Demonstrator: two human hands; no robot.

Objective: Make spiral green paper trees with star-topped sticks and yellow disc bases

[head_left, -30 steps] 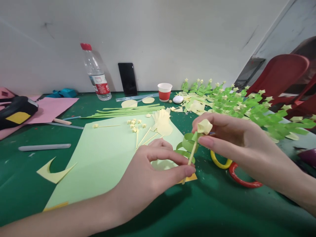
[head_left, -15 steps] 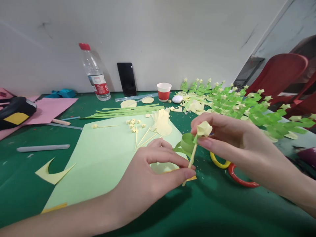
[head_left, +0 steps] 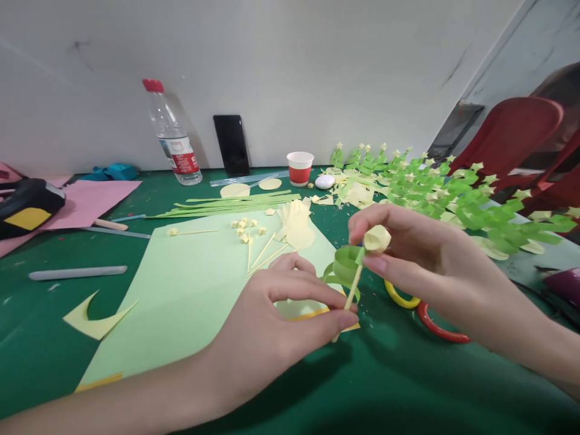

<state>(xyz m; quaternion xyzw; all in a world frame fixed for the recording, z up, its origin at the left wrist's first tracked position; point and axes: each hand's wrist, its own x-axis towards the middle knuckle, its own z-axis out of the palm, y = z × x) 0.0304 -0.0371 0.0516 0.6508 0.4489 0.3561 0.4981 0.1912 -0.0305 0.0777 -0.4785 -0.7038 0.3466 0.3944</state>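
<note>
A pale yellow paper star [head_left: 377, 239] tops a thin rolled-paper stem [head_left: 354, 287], forming a small paper flower held at a tilt. My left hand [head_left: 285, 314] pinches the lower stem between thumb and index finger. My right hand [head_left: 421, 254] is closed around the top, its thumb and index finger at the stem just under the star. A green paper strip [head_left: 347, 266] is wrapped on the stem there, and its loose end curls down to the left. Exactly where the right index finger presses is hidden behind the flower.
A light green sheet [head_left: 194, 284] carries small stars [head_left: 242, 223], stems and pale cutouts. Yellow-and-red-handled scissors [head_left: 441, 326] lie under my right hand. Behind are green strips [head_left: 226, 204], a bottle [head_left: 179, 145], a phone [head_left: 232, 145], a cup [head_left: 299, 169] and several finished paper flowers [head_left: 453, 187].
The star has turned with its stem, and its face points a different way. Both hands stay in nearly the same place; the view has shifted slightly.
</note>
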